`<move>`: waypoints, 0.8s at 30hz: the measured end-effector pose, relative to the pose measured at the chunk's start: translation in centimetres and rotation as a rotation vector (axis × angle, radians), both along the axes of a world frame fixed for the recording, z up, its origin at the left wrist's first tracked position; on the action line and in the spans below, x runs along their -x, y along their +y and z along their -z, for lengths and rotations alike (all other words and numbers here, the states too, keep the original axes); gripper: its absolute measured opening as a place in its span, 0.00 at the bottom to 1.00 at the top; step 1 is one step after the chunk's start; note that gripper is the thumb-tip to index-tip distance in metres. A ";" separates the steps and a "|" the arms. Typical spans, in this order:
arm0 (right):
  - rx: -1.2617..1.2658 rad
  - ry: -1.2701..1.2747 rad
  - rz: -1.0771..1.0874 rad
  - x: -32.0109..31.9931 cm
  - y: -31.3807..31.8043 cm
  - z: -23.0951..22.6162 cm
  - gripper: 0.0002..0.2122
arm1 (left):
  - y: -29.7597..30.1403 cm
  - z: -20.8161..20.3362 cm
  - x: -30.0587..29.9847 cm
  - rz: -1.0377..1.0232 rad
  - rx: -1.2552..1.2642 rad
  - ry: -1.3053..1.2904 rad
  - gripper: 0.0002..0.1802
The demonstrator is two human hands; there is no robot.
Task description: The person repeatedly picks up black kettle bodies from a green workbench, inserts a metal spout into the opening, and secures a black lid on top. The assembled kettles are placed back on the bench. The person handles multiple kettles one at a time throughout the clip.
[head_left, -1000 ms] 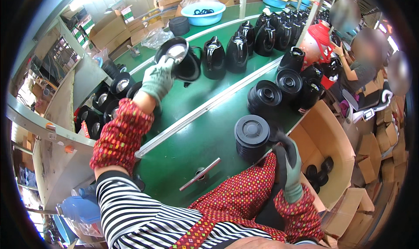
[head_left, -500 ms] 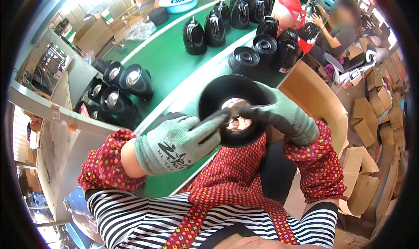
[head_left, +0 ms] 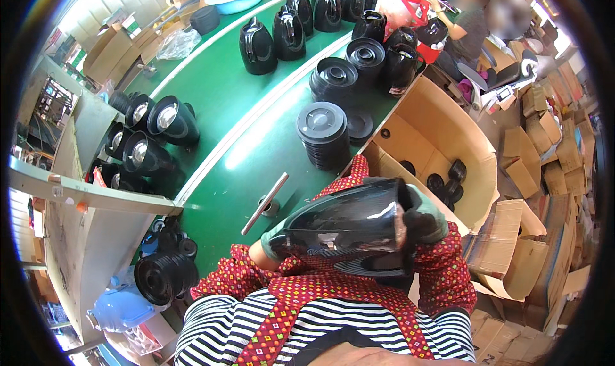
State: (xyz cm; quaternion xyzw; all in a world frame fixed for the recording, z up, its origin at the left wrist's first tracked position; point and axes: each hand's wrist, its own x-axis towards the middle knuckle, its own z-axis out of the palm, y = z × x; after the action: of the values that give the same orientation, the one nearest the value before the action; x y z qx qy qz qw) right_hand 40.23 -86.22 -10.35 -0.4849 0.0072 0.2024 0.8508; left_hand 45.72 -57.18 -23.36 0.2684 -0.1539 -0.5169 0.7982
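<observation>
A glossy black jug body [head_left: 343, 222] lies sideways in front of my chest, held between both hands. My left hand [head_left: 274, 239], in a green glove, grips its left end; most of the fingers are behind the jug. At the other end, by the rim, my gloved right hand [head_left: 428, 213] closes round it, its fingers partly hidden and blurred. A metal T-shaped tool [head_left: 264, 204] stands on the green table just beyond my left hand. Beyond the jug rises a stack of black round lids [head_left: 321, 125].
An open cardboard box [head_left: 442, 125] with several small black parts adjoins the table's right side. Black jugs [head_left: 258, 49] stand on the green table [head_left: 224, 122] farther off; others lie at left [head_left: 144, 151]. A blue basin [head_left: 236, 0] sits at the back. A co-worker [head_left: 464, 20] sits far right.
The jug has turned from mouth-up to lying sideways and moved down toward my chest. My hands have left its mouth for its two ends. The view has shifted, uncovering the T-shaped tool and lid stack.
</observation>
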 end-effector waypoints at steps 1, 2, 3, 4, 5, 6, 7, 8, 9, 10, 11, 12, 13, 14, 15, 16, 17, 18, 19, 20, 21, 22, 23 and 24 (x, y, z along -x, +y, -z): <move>0.009 0.008 -0.078 -1.2 0.6 -0.6 0.40 | -0.6 0.2 -0.1 -0.015 -0.003 0.013 0.38; 0.074 -0.003 -0.106 -2.7 1.1 -1.0 0.40 | -0.8 0.5 -0.2 -0.051 -0.013 0.023 0.38; 0.148 -0.079 -0.147 -3.9 1.9 -1.6 0.36 | -1.0 0.8 -0.5 -0.082 -0.026 0.025 0.37; 0.136 -0.173 -0.163 -5.9 1.5 -1.0 0.35 | -0.9 1.1 -0.9 -0.114 -0.034 0.034 0.37; 0.123 -0.266 -0.182 -8.5 1.0 0.1 0.34 | -0.2 1.3 -1.4 -0.168 -0.065 0.039 0.37; 0.265 -0.171 -0.044 -11.8 0.6 1.6 0.36 | 0.9 1.3 -1.7 -0.229 -0.100 0.043 0.37; 0.423 -0.067 0.116 -15.1 -0.2 3.0 0.38 | 2.0 1.1 -2.3 -0.269 -0.128 0.052 0.37; 0.640 0.006 0.270 -18.8 -1.2 5.2 0.42 | 3.2 0.8 -2.8 -0.315 -0.164 0.055 0.37; 0.860 0.083 0.430 -22.4 -2.4 7.4 0.46 | 4.0 0.4 -3.3 -0.340 -0.190 0.058 0.37; 1.072 0.132 0.523 -25.8 -3.7 10.6 0.45 | 4.6 0.1 -3.8 -0.352 -0.212 0.063 0.36; 1.284 0.178 0.607 -28.7 -4.6 12.8 0.43 | 5.4 0.0 -4.0 -0.375 -0.241 0.075 0.36; 1.329 0.262 0.536 -31.3 -4.5 13.2 0.41 | 6.2 -0.2 -4.2 -0.404 -0.266 0.078 0.36; 1.374 0.348 0.466 -33.4 -4.4 13.4 0.39 | 7.0 -0.4 -4.0 -0.425 -0.286 0.084 0.36; 1.416 0.437 0.397 -34.9 -4.4 13.7 0.37 | 7.4 -0.3 -4.0 -0.441 -0.305 0.089 0.36; 1.425 0.436 0.456 -35.8 -5.0 15.0 0.36 | 7.7 -0.2 -4.1 -0.437 -0.318 0.096 0.36; 1.438 0.440 0.518 -36.2 -5.9 16.1 0.34 | 7.8 0.0 -4.0 -0.431 -0.326 0.104 0.36; 1.450 0.447 0.586 -36.2 -7.1 17.1 0.33 | 7.7 0.2 -4.3 -0.418 -0.330 0.102 0.36; 1.417 0.337 0.646 -36.0 -4.8 16.3 0.29 | 8.4 0.4 -3.9 -0.451 -0.346 0.110 0.35; 1.459 0.274 0.693 -35.4 -2.7 14.2 0.27 | 8.5 0.6 -3.7 -0.471 -0.350 0.113 0.35; 1.427 0.171 0.711 -34.4 -3.0 12.6 0.26 | 8.4 0.7 -3.8 -0.463 -0.346 0.110 0.35; 1.397 0.070 0.736 -33.5 -3.9 11.7 0.25 | 8.2 0.7 -4.0 -0.452 -0.338 0.102 0.35; 1.340 -0.041 0.845 -32.6 -5.0 11.8 0.22 | 7.9 0.7 -4.2 -0.436 -0.331 0.090 0.35; 1.041 -0.213 1.006 -31.1 -5.9 12.0 0.19 | 7.6 0.6 -4.3 -0.420 -0.326 0.076 0.35; 0.766 -0.298 1.014 -29.2 -5.8 10.8 0.16 | 7.5 0.6 -4.2 -0.415 -0.322 0.070 0.35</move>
State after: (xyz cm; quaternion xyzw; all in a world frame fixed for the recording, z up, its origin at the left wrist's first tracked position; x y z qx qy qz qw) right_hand 69.48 -92.07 -21.11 -0.7132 0.1887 -0.3104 0.5995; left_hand 49.90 -49.66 -23.99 0.3997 0.0167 -0.3690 0.8390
